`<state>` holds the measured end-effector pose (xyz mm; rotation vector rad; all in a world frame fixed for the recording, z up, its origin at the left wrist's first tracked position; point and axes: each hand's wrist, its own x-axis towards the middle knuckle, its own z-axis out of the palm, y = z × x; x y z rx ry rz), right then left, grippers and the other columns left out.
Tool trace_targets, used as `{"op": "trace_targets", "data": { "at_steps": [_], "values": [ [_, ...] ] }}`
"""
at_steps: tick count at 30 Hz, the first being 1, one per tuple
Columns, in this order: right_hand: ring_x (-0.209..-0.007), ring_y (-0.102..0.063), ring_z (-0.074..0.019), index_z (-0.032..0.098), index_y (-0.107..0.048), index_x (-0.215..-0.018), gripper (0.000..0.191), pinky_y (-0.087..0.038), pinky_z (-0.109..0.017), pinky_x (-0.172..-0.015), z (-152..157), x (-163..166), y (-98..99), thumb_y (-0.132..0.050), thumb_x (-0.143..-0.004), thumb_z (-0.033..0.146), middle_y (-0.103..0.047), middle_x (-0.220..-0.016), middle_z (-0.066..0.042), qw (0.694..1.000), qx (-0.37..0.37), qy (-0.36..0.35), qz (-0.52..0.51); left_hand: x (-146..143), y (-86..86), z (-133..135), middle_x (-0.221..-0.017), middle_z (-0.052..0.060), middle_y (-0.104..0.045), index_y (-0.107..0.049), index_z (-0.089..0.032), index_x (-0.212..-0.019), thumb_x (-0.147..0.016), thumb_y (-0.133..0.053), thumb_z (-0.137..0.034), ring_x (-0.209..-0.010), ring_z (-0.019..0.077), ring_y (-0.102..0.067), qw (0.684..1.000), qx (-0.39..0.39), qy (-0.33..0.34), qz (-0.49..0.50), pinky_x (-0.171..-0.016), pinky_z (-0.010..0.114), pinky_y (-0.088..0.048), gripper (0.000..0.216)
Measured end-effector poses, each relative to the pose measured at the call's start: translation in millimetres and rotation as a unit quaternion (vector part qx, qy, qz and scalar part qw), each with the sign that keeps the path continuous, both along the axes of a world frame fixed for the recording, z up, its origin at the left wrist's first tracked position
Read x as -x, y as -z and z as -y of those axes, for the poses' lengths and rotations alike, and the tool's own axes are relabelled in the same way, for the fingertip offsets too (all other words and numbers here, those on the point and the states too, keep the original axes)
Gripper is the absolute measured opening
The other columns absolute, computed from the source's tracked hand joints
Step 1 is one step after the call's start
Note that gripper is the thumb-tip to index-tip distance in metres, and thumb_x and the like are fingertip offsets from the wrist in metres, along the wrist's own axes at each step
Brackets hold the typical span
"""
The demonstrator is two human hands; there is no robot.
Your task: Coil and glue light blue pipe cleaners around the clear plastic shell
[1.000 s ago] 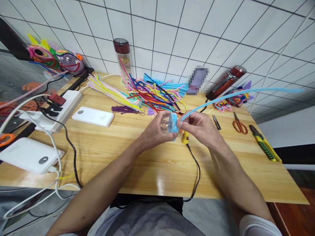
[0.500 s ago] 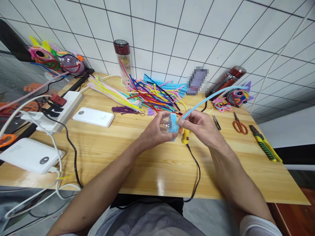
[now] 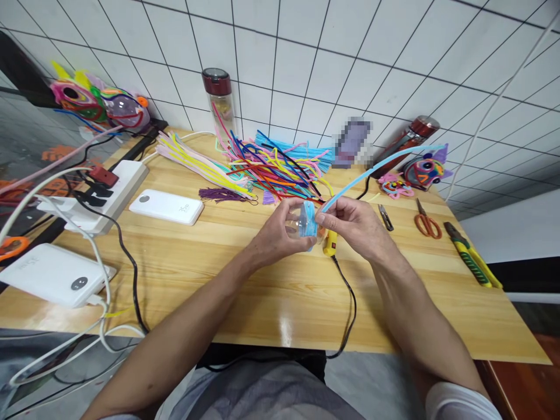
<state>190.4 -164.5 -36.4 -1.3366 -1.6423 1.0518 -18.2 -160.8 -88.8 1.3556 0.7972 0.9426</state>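
Observation:
My left hand (image 3: 280,230) is closed round a small clear plastic piece (image 3: 297,224), rounded like part of a bottle, with light blue pipe cleaner (image 3: 310,219) wrapped about it. Between thumb and fingers my right hand (image 3: 350,221) pinches a long light blue pipe cleaner (image 3: 371,168) at the edge of the wrap. Its free length arcs up to the far right. Behind my right hand a yellow-handled corded tool, perhaps a glue gun (image 3: 330,244), is partly hidden. A pile of coloured pipe cleaners (image 3: 280,163) lies just beyond both hands.
On the right lie small snips (image 3: 385,217), orange-handled scissors (image 3: 427,224) and green-yellow pliers (image 3: 470,256). White power banks (image 3: 166,207) and a power strip (image 3: 109,192) with tangled cables occupy the left. A glass bottle (image 3: 217,99) and a dark red flask (image 3: 406,140) stand along the tiled wall.
The free end of the light blue pipe cleaner has risen slightly and shifted a little right. Both hands stay nearly where they were, still gripping.

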Motion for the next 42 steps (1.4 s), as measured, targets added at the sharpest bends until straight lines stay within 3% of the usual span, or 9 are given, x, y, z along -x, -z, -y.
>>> {"op": "trace_targets", "data": {
  "at_steps": [15,20,25,29,36,42],
  "values": [
    [-0.065,-0.052,-0.0147,0.023,-0.067,-0.078,0.048,-0.038,-0.031,-0.06,-0.3,2.1,1.0,-0.092,-0.082,0.063,-0.061,-0.069,0.003,1.0,-0.015,0.005,0.013,-3.3,2.7,2.5,-0.135,0.01,-0.069,-0.051,-0.025,-0.135,-0.072,-0.097,-0.04,-0.121,0.0269,-0.073,1.0,-0.003,-0.008,0.005,-0.091,0.035,-0.065,0.08],
    [-0.063,-0.049,-0.0143,0.023,-0.07,-0.084,0.048,-0.037,-0.032,-0.06,0.2,4.6,0.4,-0.093,-0.08,0.065,-0.057,-0.068,0.004,1.0,-0.024,0.005,0.001,-2.5,1.5,3.0,-0.14,0.012,-0.068,-0.05,-0.025,-0.136,-0.071,-0.096,-0.04,-0.126,0.0293,-0.071,1.0,-0.008,-0.012,0.013,-0.094,0.037,-0.064,0.081],
    [-0.066,-0.052,-0.014,0.026,-0.064,-0.095,0.051,-0.043,-0.031,-0.061,1.0,8.9,4.7,-0.098,-0.075,0.057,-0.06,-0.076,0.006,0.998,-0.043,0.043,-0.025,-2.8,0.6,2.6,-0.144,0.013,-0.067,-0.05,-0.025,-0.135,-0.068,-0.099,-0.044,-0.129,0.0314,-0.071,0.999,-0.01,-0.028,0.013,-0.094,0.039,-0.064,0.085],
    [-0.067,-0.053,-0.0138,0.027,-0.063,-0.1,0.043,-0.046,-0.032,-0.064,5.8,13.5,4.6,-0.096,-0.079,0.044,-0.062,-0.084,0.005,0.989,-0.119,0.087,0.015,-2.7,-0.2,2.2,-0.144,0.014,-0.068,-0.05,-0.025,-0.136,-0.068,-0.1,-0.045,-0.132,0.0325,-0.071,0.999,-0.015,-0.03,0.03,-0.097,0.04,-0.064,0.086],
    [-0.077,-0.062,-0.019,0.028,-0.081,-0.099,0.003,-0.055,-0.036,-0.07,6.7,12.4,7.7,-0.082,-0.099,0.031,-0.07,-0.092,-0.003,0.947,-0.298,0.019,0.12,-3.1,3.0,1.7,-0.145,0.013,-0.068,-0.052,-0.025,-0.134,-0.068,-0.103,-0.047,-0.136,0.0341,-0.07,0.997,-0.024,-0.043,0.058,-0.101,0.041,-0.064,0.086],
    [-0.096,-0.074,-0.0223,0.031,-0.085,-0.117,0.017,-0.062,-0.037,-0.078,4.4,4.2,8.0,-0.08,-0.102,0.025,-0.078,-0.112,-0.006,0.937,-0.323,-0.044,0.127,-0.8,7.4,-0.5,-0.15,0.012,-0.066,-0.052,-0.027,-0.137,-0.071,-0.1,-0.045,-0.137,0.0336,-0.07,0.997,-0.037,-0.056,0.05,-0.099,0.04,-0.064,0.084]
  ]
}}
